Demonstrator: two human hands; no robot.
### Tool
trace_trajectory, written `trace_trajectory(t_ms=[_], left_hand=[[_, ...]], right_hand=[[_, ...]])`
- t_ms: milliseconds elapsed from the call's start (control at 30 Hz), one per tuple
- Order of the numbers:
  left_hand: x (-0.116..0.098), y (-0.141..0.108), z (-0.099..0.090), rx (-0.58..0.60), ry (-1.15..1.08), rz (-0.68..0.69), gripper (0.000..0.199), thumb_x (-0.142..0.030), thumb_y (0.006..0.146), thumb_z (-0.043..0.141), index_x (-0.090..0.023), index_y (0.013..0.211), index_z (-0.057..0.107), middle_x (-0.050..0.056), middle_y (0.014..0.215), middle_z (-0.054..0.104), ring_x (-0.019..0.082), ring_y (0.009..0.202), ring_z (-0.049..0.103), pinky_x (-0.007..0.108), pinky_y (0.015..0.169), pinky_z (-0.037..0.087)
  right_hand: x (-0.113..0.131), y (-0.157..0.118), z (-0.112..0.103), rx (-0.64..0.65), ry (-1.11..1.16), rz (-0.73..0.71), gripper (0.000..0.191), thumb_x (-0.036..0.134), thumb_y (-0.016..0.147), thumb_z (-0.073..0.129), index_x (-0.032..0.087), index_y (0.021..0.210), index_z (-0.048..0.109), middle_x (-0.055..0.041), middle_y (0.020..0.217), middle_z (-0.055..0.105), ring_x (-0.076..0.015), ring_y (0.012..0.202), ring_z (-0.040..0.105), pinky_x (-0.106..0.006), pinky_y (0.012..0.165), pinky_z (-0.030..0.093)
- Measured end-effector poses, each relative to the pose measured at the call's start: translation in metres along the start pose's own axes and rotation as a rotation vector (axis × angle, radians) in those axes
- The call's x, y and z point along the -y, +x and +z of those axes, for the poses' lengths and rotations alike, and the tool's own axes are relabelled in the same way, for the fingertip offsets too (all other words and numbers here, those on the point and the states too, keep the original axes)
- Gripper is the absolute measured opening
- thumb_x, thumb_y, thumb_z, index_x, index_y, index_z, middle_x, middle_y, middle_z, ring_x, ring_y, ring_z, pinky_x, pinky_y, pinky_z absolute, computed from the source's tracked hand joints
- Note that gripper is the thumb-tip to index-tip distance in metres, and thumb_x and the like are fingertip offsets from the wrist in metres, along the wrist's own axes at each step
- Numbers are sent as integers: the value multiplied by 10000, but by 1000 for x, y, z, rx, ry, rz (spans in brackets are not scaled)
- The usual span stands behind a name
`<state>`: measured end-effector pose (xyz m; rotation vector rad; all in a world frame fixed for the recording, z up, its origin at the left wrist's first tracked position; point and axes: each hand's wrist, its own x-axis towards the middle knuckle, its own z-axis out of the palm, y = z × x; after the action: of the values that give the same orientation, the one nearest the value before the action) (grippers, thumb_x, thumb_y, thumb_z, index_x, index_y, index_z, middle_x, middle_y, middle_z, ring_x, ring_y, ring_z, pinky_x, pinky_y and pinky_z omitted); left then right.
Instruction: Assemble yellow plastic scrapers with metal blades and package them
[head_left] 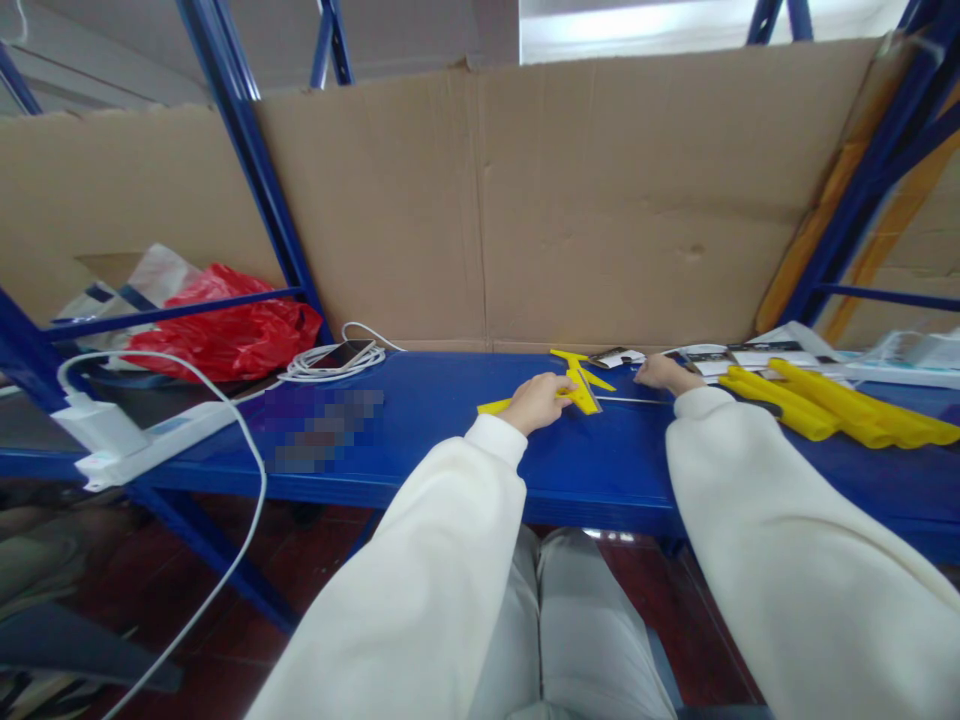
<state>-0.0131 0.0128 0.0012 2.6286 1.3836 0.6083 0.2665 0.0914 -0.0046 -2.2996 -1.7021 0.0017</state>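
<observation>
A yellow squeegee (583, 392) with a flared head and a thin pale edge is in my left hand (536, 402), whose fingers close round it. Its handle end sticks out to the left of the hand. Just behind lie more yellow arms (598, 380), and whether they belong to the same piece I cannot tell. My right hand (667, 375) reaches to the back of the blue shelf (450, 410), fingers curled together by a black-and-white card (616, 357). What they pinch, if anything, is too small to make out. A thin pale rod (634, 400) lies between the hands.
Several yellow tubular pieces (840, 405) lie at right, before printed cards (780, 355). At left are a coiled white cable (322, 365), a power strip (180, 440) with a charger (105, 425), and a red plastic bag (232, 325). Cardboard (600, 200) walls the back; blue posts (262, 180) flank it.
</observation>
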Motion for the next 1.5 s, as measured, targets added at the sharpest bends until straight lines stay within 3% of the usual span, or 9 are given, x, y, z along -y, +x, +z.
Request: trace_trajectory(t_ms=[133, 267, 367, 500, 733, 1267, 1500], left_hand=[[-2, 0, 0, -19, -2, 37, 306, -233, 954, 678, -266, 1248, 757, 69, 1319, 742, 237, 1248, 678, 324, 1067, 520], [-2, 1, 2, -36, -4, 64, 281, -210, 941, 690, -245, 1206, 775, 81, 1270, 757, 240, 1214, 693, 327, 1052, 528], [-2, 1, 3, -35, 12, 77, 276, -210, 946, 684, -237, 1202, 783, 92, 1251, 764, 249, 1199, 702, 338, 1050, 534], [0, 2, 4, -32, 34, 84, 291, -202, 950, 681, -221, 1222, 781, 100, 1258, 767, 256, 1217, 700, 340, 1063, 531], [1, 1, 5, -51, 44, 61, 300, -209, 946, 691, -231, 1232, 779, 105, 1284, 756, 270, 1234, 694, 362, 1076, 527], [-1, -1, 3, -31, 109, 90, 309, -230, 960, 671, -246, 1255, 761, 103, 1274, 740, 270, 1230, 687, 357, 1071, 523], [-3, -3, 1, -39, 119, 101, 299, -242, 966, 664, -249, 1251, 754, 106, 1252, 732, 270, 1216, 690, 355, 1061, 527]], right_hand=[[8, -8, -4, -74, 217, -83, 192, 291, 796, 724, 144, 883, 812, -178, 968, 774, -334, 1043, 723, -421, 946, 537], [33, -27, -8, -13, 636, -277, 103, 256, 788, 721, 169, 779, 776, -101, 901, 785, -257, 937, 729, -366, 943, 548], [54, -40, -6, 17, 753, -396, 78, 212, 760, 730, 186, 687, 724, -67, 847, 774, -220, 904, 720, -349, 941, 551], [70, -52, 0, -10, 701, -474, 153, 134, 735, 704, 199, 601, 672, -54, 779, 746, -224, 899, 726, -342, 927, 550], [72, -57, 2, -38, 626, -543, 187, 75, 737, 674, 203, 600, 671, -49, 798, 753, -229, 932, 738, -342, 950, 543], [76, -54, 7, -55, 540, -530, 183, 75, 739, 645, 199, 611, 685, -64, 795, 764, -228, 903, 738, -332, 921, 547], [76, -55, 8, -1, 660, -502, 154, 92, 742, 616, 202, 645, 664, -47, 792, 745, -213, 885, 712, -321, 901, 545]])
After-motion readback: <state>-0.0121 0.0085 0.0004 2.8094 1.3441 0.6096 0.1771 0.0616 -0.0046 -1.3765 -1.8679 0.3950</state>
